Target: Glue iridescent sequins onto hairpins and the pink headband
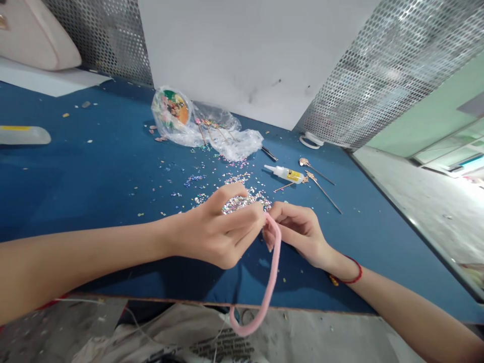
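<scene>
My left hand (pixel 230 229) is closed on one end of a thin, curved pink headband (pixel 274 267), with its fingertips turned away from view. The band's loop hangs below my hands, past the table's front edge. Close beside it, my right hand (pixel 297 229) has its thumb and fingers pinched at the same end of the band. Whether a small piece is also between those fingers is hidden. Just behind my hands lies a pile of tiny shiny sequins (pixel 242 201). A small glue bottle (pixel 289 174) with a yellow label rests on its side beyond my right hand.
Long metal hairpins (pixel 325 192) lie to the right. A clear plastic bag (pixel 236 146) and a round tub (pixel 174 108) stand at the back, near a black pen (pixel 269 153). Another bottle (pixel 24 135) lies far left. A white panel (pixel 242 55) closes off the back.
</scene>
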Demonstrator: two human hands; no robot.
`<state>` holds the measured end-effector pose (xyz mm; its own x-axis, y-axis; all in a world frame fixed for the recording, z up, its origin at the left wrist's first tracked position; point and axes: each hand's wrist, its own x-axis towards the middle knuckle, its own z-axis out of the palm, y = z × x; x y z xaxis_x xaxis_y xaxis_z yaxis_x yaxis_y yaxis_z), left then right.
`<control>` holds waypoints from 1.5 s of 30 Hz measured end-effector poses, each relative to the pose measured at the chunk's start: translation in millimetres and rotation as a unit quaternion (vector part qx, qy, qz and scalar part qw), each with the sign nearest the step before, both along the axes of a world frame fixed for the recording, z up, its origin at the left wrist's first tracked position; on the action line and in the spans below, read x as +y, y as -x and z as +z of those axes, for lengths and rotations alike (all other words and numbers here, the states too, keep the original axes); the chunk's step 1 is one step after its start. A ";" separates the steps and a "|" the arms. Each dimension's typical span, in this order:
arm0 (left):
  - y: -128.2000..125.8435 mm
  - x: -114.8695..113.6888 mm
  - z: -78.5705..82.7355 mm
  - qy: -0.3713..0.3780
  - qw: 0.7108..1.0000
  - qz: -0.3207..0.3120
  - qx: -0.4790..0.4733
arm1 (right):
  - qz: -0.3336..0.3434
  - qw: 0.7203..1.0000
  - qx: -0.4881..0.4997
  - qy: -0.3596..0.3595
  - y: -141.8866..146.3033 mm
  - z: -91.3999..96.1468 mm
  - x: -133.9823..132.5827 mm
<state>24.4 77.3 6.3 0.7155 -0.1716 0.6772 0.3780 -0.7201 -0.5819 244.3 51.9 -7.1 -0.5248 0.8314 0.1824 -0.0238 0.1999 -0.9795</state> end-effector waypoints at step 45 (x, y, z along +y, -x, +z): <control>-4.5 -5.4 -3.2 0.155 0.987 -0.037 -0.036 | 0.027 0.995 -0.075 -0.058 1.0 4.9 1.9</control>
<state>28.9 71.9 3.0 0.6572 0.0023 0.7537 0.3500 -0.8866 -0.3025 243.3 53.9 -2.2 -0.5964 0.7795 0.1917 0.1079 0.3145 -0.9431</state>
